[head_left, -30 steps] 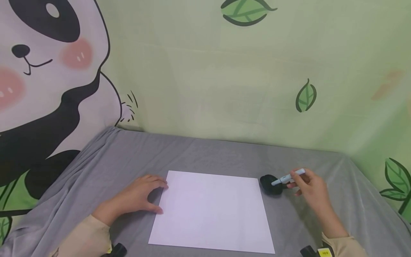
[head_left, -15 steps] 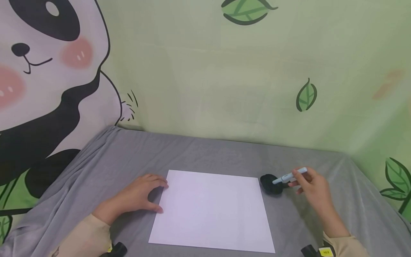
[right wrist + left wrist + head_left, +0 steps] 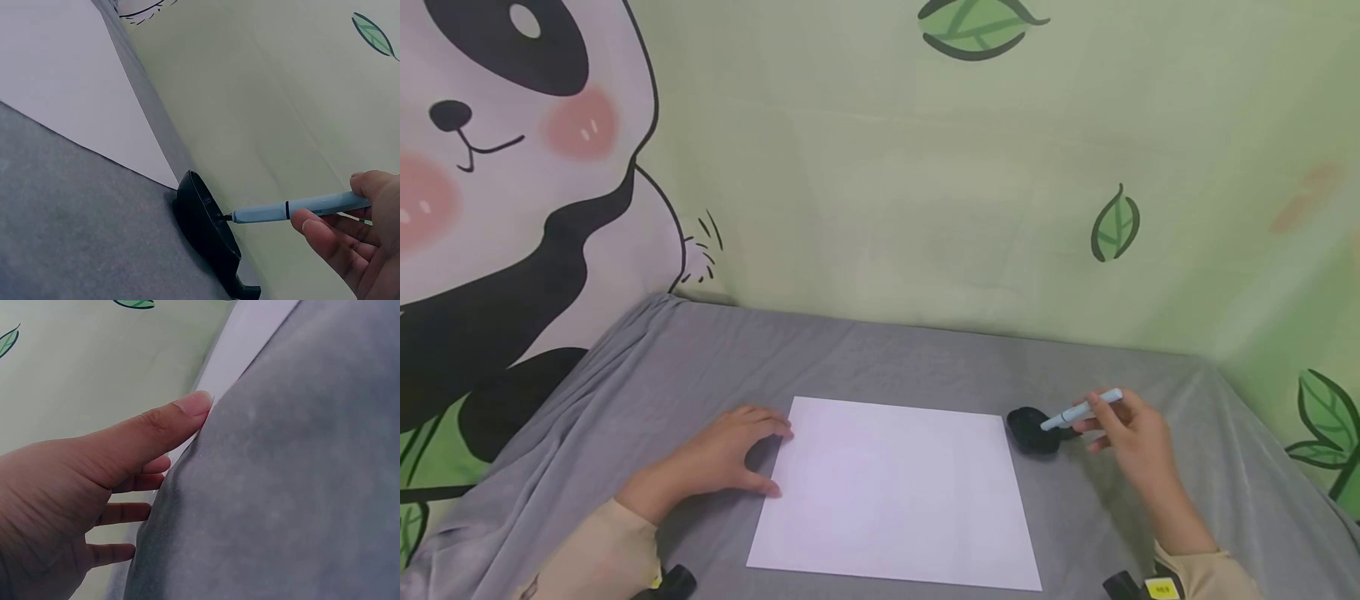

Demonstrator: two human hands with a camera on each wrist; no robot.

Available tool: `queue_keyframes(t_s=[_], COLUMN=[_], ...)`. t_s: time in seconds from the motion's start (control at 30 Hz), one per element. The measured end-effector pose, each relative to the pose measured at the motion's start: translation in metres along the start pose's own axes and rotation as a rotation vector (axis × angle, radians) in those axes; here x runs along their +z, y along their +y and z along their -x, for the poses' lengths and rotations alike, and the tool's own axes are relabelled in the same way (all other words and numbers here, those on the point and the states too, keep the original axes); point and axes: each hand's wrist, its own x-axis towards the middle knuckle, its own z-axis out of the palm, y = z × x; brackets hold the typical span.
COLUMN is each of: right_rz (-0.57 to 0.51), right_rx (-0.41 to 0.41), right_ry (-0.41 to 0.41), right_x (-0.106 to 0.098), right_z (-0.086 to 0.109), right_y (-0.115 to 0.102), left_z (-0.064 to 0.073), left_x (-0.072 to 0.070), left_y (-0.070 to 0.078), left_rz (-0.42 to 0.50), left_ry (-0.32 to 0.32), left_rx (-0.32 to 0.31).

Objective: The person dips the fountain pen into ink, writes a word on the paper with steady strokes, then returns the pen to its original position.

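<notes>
A white sheet of paper lies flat on the grey cloth. My left hand rests at its left edge, thumb and fingers spread apart; the left wrist view shows the thumb touching the paper's edge. In my right hand a light blue pen is pinched between thumb and fingers, slanting down to the left. Its thin dark tip is over or inside a small black dish with a short handle, just right of the paper's far right corner. Whether the tip touches the dish, I cannot tell.
Grey cloth covers the table, with loose folds at both sides. Behind it hangs a pale green backdrop printed with a panda and leaves. Wrist cameras sit by both beige sleeves.
My right hand and the pen have shifted slightly right and up over the dish. The left hand, paper and dish have stayed in place.
</notes>
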Motion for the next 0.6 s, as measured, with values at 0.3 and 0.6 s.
queue_keyframes(t_s=[0.3, 0.6], right_rz=[-0.101, -0.254], right_rx=[-0.04, -0.084], right_ry=[-0.002, -0.035], right_x=[0.0012, 0.0035], right_z=[-0.0004, -0.0023], right_y=[-0.0025, -0.0076], left_z=[0.0001, 0.0004], left_x=[-0.0019, -0.0014], left_y=[-0.0004, -0.001], left_rz=[-0.006, -0.001], left_ry=[-0.008, -0.02], left_rx=[-0.005, -0.012])
